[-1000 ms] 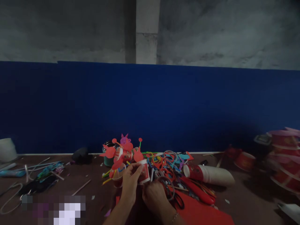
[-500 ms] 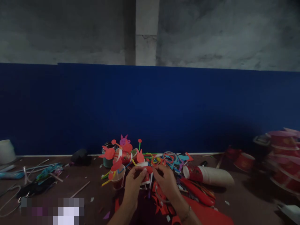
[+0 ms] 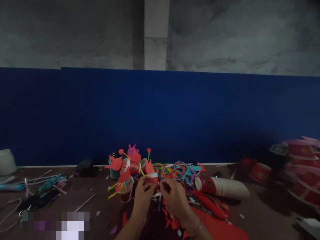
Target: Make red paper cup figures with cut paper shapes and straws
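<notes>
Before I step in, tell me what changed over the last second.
The bare right hand moved up beside the bare left hand, near the red-and-white paper cup; whatever its fingertips pinch is too small to tell. The long white paper-cup stack and flat red paper sheet stayed put.

Right in front of you, a red-and-white paper cup (image 3: 154,178) shows partly, pale edge uppermost. You cannot tell its exact tilt.
</notes>
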A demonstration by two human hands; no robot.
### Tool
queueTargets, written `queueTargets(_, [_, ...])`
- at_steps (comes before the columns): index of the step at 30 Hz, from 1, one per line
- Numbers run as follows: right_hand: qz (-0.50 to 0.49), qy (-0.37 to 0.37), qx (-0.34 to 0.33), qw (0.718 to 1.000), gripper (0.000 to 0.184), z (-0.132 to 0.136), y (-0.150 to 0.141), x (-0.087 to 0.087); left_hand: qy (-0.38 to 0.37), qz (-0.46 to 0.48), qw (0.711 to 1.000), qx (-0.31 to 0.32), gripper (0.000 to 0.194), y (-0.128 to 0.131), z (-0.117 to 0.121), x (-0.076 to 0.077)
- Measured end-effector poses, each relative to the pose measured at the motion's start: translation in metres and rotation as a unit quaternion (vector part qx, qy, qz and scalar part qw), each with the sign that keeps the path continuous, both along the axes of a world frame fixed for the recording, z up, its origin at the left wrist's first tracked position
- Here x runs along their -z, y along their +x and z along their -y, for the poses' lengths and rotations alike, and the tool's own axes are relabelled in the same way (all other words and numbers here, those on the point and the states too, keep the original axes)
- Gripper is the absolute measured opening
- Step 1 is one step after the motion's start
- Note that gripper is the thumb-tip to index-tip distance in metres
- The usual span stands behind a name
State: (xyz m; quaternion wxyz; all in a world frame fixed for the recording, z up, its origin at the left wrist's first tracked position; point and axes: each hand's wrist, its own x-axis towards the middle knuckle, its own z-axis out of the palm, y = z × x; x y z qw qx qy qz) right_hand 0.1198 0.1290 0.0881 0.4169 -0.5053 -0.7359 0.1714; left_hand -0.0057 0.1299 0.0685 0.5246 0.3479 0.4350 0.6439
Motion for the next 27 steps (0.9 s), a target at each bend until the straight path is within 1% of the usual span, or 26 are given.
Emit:
queueTargets(4, [-0.003, 0.004, -0.016, 1.0, 0.02, 0.002, -0.001, 0.0, -0.013, -0.003, 1.0, 0.009, 0.043, -0.003, 0.0, -0.002])
queueTargets(7, [-0.019, -0.007, -0.027, 0.999, 0.022, 0.001, 0.0, 0.0, -0.023, -0.005, 0.999, 0.033, 0.041, -0.005, -0.001, -0.001])
queueTargets(9, [-0.042, -0.025, -0.039, 0.998, 0.023, 0.0, 0.0, -0.002, -0.028, -0.005, 0.998, 0.055, 0.042, -0.005, -0.003, 0.002])
queueTargets(12, [-0.089, -0.071, -0.072, 0.991, 0.024, -0.002, 0.001, -0.005, -0.027, -0.003, 0.997, 0.075, 0.043, -0.003, -0.006, 0.007])
queueTargets(15, [-0.105, -0.098, -0.102, 0.984, 0.027, -0.005, 0.004, -0.009, -0.012, -0.01, 0.997, 0.071, 0.042, -0.002, -0.005, 0.007])
queueTargets(18, [-0.075, -0.11, -0.114, 0.985, 0.031, -0.011, 0.017, -0.014, 0.002, -0.023, 0.998, 0.062, 0.039, -0.002, 0.001, 0.004])
queueTargets(20, [-0.021, -0.118, -0.079, 0.99, 0.034, -0.017, 0.032, -0.018, 0.004, -0.028, 0.998, 0.061, 0.038, -0.003, 0.004, 0.003])
queueTargets(22, [0.075, -0.111, 0.021, 0.991, 0.038, -0.023, 0.05, -0.021, 0.001, -0.03, 0.997, 0.066, 0.039, -0.002, 0.005, 0.004])
queueTargets(23, [0.094, -0.112, 0.046, 0.988, 0.039, -0.026, 0.06, -0.022, -0.002, -0.031, 0.997, 0.071, 0.039, -0.001, 0.005, 0.005])
queueTargets(25, [0.129, -0.123, 0.068, 0.982, 0.034, -0.031, 0.076, -0.022, -0.013, -0.037, 0.996, 0.085, 0.041, 0.002, 0.005, 0.009])
queueTargets(27, [0.169, -0.148, 0.079, 0.971, 0.031, -0.032, 0.086, -0.02, -0.025, -0.043, 0.994, 0.1, 0.042, 0.006, 0.004, 0.014])
